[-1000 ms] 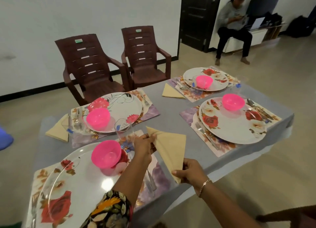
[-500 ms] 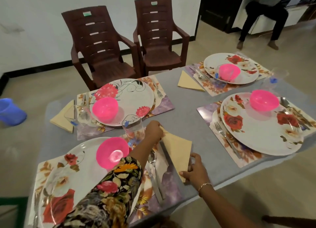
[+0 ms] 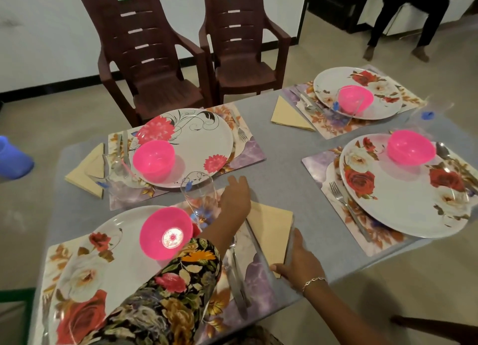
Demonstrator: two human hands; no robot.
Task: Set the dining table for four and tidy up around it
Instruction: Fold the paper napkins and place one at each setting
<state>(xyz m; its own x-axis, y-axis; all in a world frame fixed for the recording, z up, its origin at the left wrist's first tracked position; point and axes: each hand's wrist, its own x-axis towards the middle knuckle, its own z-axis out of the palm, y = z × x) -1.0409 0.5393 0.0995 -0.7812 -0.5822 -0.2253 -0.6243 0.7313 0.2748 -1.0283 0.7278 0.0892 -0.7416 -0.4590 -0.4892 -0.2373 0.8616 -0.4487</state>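
- Folded napkin (image 3: 271,231) lies on the surface (image 3: 284,169), just right of the near placemat (image 3: 256,275).
- Left hand (image 3: 234,200) presses its far corner, fingers flat.
- Right hand (image 3: 300,263) touches its near tip; pinch unclear.
- Probably soft, light; hold by corners.

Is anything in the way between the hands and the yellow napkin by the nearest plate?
No, nothing. Both touch the napkin: the left hand rests on its far corner, the right hand on its near edge. The glass stands beside the left hand, not between.
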